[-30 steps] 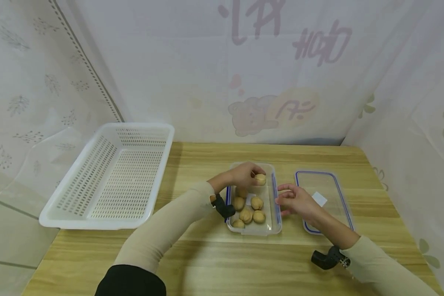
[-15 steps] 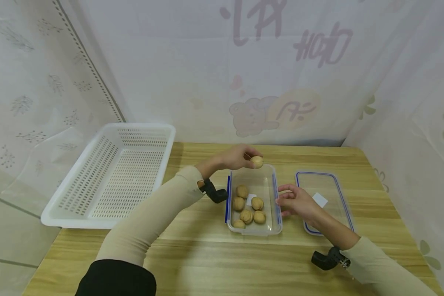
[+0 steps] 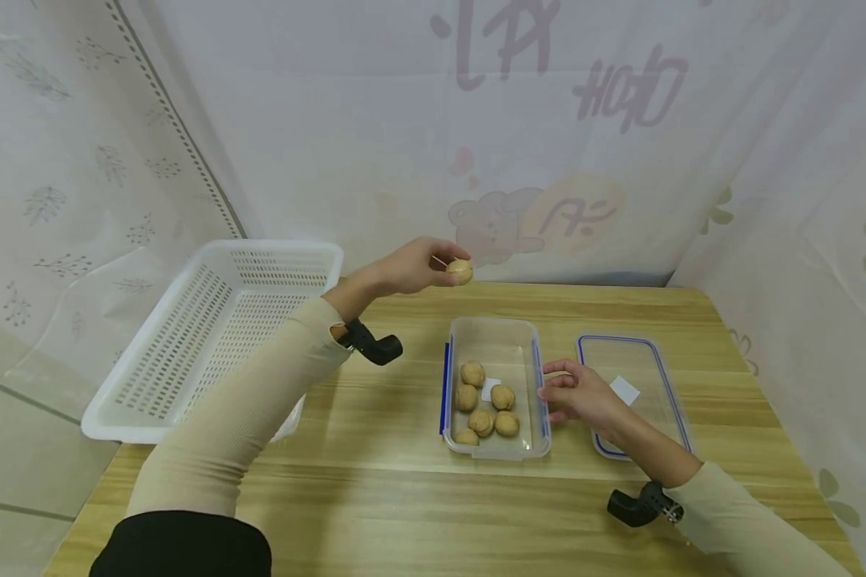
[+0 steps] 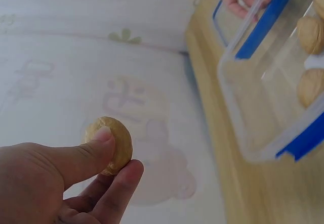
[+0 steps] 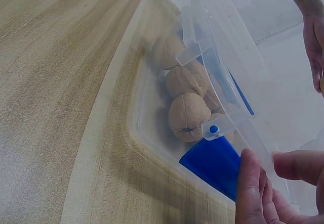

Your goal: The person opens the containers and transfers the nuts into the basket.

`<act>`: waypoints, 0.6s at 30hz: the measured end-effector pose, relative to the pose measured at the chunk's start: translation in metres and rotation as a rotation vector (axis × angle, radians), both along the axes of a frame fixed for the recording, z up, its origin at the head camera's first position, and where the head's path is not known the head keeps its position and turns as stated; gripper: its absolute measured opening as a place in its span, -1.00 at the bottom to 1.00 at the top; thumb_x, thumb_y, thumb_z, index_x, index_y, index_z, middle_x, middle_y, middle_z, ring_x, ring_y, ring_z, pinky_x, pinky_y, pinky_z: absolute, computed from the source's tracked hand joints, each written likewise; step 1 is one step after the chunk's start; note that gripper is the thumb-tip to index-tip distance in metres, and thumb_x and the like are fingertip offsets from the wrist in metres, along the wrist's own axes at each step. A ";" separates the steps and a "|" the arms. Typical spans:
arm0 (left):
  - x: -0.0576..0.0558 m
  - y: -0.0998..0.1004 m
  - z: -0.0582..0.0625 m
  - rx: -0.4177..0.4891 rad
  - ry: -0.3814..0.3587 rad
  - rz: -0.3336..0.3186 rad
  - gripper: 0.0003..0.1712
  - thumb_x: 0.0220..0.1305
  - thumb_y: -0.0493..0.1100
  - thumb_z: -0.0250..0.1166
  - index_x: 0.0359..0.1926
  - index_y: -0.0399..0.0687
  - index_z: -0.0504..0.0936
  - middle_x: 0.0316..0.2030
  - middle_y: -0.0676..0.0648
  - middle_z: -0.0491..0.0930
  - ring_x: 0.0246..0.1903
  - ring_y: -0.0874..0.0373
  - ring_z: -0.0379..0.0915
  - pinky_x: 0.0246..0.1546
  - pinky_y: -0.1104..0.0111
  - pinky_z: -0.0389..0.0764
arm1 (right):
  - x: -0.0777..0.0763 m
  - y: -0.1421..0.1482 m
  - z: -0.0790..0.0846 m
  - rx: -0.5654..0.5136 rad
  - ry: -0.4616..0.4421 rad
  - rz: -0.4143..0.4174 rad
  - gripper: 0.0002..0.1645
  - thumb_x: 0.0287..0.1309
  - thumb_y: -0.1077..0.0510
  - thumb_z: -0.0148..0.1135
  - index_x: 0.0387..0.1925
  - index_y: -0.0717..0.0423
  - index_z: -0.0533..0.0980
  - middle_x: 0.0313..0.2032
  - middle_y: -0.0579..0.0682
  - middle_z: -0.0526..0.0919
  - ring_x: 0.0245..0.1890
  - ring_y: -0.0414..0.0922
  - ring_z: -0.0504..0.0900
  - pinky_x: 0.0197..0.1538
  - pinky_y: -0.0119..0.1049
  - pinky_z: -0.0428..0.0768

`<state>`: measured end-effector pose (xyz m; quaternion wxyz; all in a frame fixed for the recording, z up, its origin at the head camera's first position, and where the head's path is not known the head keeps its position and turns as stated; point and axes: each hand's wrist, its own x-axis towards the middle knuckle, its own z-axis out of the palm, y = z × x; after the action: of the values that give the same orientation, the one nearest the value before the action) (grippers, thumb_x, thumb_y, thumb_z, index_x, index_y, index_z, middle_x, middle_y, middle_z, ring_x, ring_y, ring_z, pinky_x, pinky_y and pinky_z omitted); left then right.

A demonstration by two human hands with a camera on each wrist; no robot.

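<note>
The left hand point(image 3: 413, 267) pinches a walnut point(image 3: 459, 272) between thumb and fingers, held up in the air. From the head view, the walnut shows beyond the box's far end and a little to its left, in line with the far edge of the worktop point(image 3: 375, 433).

The right hand point(image 3: 580, 393) is at the right side of the box point(image 3: 494, 336), grasping its rim, with thumb and fingers on either side of the wall in the right wrist view.

Six more walnuts point(image 3: 480, 421) lie in the box, gathered in its near and middle part, about a white slip point(image 3: 490, 389). A blue clip point(image 3: 445, 393) runs along the box's left side.

To the right lies the lid point(image 3: 621, 357), clear with a blue edge, partly behind the right hand; a white label point(image 3: 624, 390) shows on it. At the left stands a white basket point(image 3: 260, 312) with slotted walls, its near right part hidden by the left sleeve point(image 3: 238, 425). Pale printed cloth point(image 3: 375, 120) hangs behind the worktop.
</note>
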<state>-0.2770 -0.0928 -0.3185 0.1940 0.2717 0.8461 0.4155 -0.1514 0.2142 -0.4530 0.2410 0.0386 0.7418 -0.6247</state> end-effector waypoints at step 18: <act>-0.008 -0.103 0.017 0.079 -0.011 0.233 -0.55 0.49 -0.32 0.19 0.32 -0.36 0.41 0.23 -0.35 0.50 0.22 -0.15 0.45 0.30 0.06 0.44 | -0.001 0.001 0.001 0.000 0.002 0.001 -0.40 0.36 0.32 0.25 0.32 0.34 0.25 -0.18 0.02 0.58 -0.21 -0.12 0.65 -0.20 -0.22 0.75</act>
<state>-0.2850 -0.1953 -0.3015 0.1382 0.1767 0.8539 0.4696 -0.1521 0.2150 -0.4523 0.2405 0.0377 0.7422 -0.6244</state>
